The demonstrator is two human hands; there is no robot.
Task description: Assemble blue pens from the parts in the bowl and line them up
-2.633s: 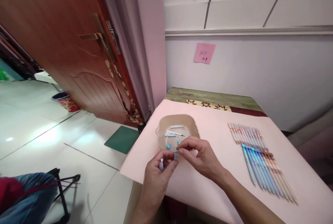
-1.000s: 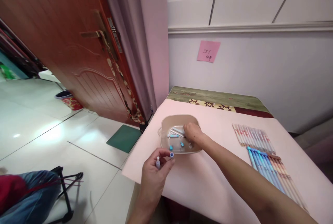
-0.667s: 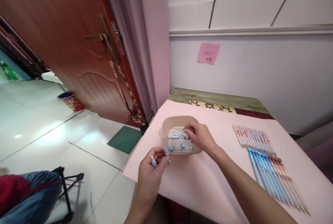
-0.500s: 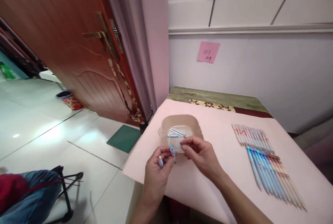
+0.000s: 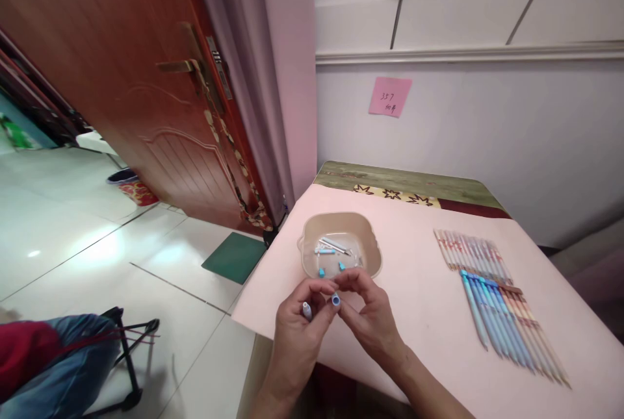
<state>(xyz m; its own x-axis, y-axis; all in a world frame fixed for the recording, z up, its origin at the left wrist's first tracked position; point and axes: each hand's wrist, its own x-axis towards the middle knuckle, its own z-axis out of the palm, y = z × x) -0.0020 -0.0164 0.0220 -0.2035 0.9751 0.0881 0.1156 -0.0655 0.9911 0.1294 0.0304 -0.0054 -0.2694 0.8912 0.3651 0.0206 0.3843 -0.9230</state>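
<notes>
My left hand (image 5: 303, 315) is closed on pen parts in front of the tan basin: a light blue tube (image 5: 335, 299) between thumb and fingers, and a pale pen piece (image 5: 307, 311) lower in the palm. Fingertips of my right hand (image 5: 368, 308) are pinched beside the tube and touch my left fingertips; whatever they hold is too small to make out. Inside the tan basin (image 5: 312, 224) lie several pen parts, among them a blue-white barrel (image 5: 325, 251), a slim silver-white piece (image 5: 335, 245) and small turquoise pieces (image 5: 341, 266).
To the right on the pink-covered table (image 5: 409, 354) lie a row of clear-barrelled pens (image 5: 472, 255) and a row of blue and brown pens (image 5: 507, 321). A pink note (image 5: 390, 96) is on the wall. At the lower left, a person's jeans-clad leg (image 5: 63, 354) shows.
My right hand has come left and closer, meeting my left hand at the tube. Both hands are nearer the table's front edge, and turquoise pieces in the basin now show.
</notes>
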